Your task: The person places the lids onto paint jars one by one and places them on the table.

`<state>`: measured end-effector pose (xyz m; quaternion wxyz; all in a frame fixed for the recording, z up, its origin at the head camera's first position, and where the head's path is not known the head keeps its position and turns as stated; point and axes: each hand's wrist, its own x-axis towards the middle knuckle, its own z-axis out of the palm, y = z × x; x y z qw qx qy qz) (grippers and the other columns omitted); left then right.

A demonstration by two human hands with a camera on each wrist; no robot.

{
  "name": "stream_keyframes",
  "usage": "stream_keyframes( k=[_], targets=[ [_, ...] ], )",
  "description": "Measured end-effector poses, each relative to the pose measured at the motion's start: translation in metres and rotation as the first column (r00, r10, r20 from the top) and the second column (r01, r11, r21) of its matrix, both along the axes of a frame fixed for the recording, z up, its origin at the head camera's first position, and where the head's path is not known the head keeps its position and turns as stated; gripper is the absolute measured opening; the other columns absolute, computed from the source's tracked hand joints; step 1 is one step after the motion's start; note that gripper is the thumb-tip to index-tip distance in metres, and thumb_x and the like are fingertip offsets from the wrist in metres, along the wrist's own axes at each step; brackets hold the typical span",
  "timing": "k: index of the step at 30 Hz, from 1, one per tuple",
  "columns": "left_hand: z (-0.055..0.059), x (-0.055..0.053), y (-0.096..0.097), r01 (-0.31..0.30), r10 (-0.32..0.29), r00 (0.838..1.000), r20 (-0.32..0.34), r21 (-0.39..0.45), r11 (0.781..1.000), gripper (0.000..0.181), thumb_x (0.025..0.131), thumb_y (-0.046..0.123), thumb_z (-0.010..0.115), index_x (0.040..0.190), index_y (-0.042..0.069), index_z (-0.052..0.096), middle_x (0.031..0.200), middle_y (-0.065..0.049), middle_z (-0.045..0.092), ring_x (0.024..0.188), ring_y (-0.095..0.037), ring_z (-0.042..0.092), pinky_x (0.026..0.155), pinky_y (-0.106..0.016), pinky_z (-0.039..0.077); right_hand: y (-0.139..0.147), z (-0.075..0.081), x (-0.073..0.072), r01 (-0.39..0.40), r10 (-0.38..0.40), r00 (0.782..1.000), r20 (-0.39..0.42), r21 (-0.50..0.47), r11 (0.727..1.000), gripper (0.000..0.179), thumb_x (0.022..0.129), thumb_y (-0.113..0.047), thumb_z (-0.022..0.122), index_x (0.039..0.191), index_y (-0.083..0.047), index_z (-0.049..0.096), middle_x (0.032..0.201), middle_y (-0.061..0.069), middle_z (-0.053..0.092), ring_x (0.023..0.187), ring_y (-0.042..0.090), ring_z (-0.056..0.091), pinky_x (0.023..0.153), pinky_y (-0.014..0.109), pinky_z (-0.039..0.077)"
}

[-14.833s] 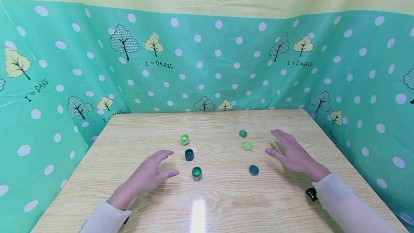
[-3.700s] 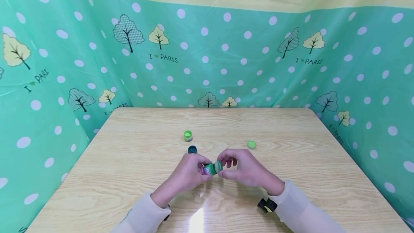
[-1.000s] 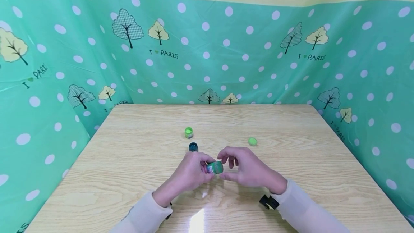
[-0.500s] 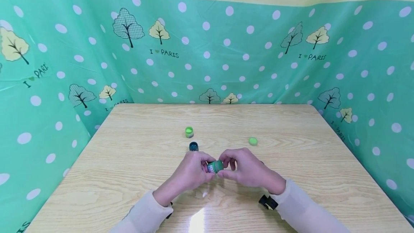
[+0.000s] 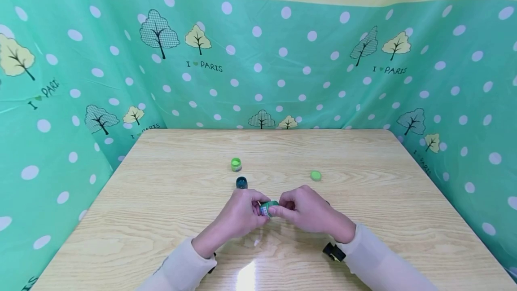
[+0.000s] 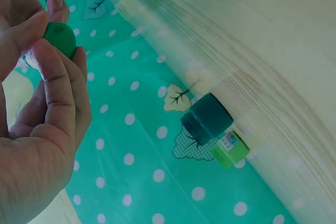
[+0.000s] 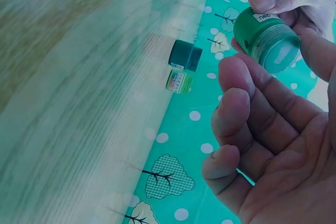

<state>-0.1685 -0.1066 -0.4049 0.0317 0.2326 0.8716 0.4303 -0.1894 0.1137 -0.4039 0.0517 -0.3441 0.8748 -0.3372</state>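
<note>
My left hand (image 5: 238, 212) grips a small green paint jar (image 5: 265, 209), raised and tilted with its top toward the right hand. In the right wrist view, a clear green lid (image 7: 280, 55) sits on the jar's ridged neck. The thumb and forefinger of my right hand (image 5: 308, 210) pinch around that lid, while the other fingers curl loosely below. Beyond the left hand stands an open dark blue jar (image 5: 242, 182), its lower part hidden by the knuckles. Farther back is an open light green jar (image 5: 236, 165).
A light green lid (image 5: 316, 175) lies on the wooden table (image 5: 181, 169), beyond the right hand. A dark edge (image 5: 328, 202) peeks out behind the right wrist. A polka-dot curtain (image 5: 258, 75) encloses the back and sides.
Since the oldest frame, the green jar and its lid have left the table and come together in the hands. Over the last second, the right fingers have closed in on the lid.
</note>
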Motion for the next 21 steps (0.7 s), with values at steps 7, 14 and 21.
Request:
stream_keyframes(
  k=[7, 14, 21],
  targets=[
    [0.0, 0.0, 0.001, -0.011, 0.011, 1.0, 0.013, 0.006, 1.0, 0.028, 0.076, -0.003, 0.086, 0.103, 0.002, 0.077, 0.092, -0.005, 0.073, 0.067, -0.004, 0.061, 0.058, -0.021, 0.055, 0.003, 0.003, -0.001, 0.024, -0.024, 0.999, -0.034, 0.006, 1.0, 0.041, 0.099, -0.054, 0.061, 0.078, -0.02, 0.072, 0.06, -0.017, 0.053, 0.052, 0.0, 0.046, 0.049, 0.021, 0.043],
    [0.0, 0.0, 0.0, 0.007, -0.007, 1.0, 0.002, 0.049, 0.999, 0.029, 0.076, -0.007, 0.086, 0.103, 0.001, 0.077, 0.088, -0.004, 0.072, 0.066, -0.006, 0.061, 0.058, -0.022, 0.055, 0.009, 0.005, -0.006, -0.036, 0.023, 0.995, -0.092, -0.144, 0.989, 0.03, 0.082, -0.027, 0.088, 0.106, -0.016, 0.072, 0.092, -0.01, 0.068, 0.071, 0.015, 0.06, 0.063, 0.031, 0.052],
    [-0.001, 0.0, 0.0, 0.001, -0.001, 1.0, -0.003, 0.062, 0.998, 0.033, 0.076, -0.004, 0.087, 0.108, 0.001, 0.077, 0.086, -0.002, 0.071, 0.067, -0.007, 0.061, 0.059, -0.022, 0.055, 0.011, 0.006, -0.008, -0.112, 0.093, 0.99, -0.104, -0.192, 0.975, 0.047, 0.074, -0.006, 0.091, 0.114, -0.016, 0.071, 0.104, -0.009, 0.07, 0.078, 0.022, 0.063, 0.068, 0.036, 0.052]
  ],
)
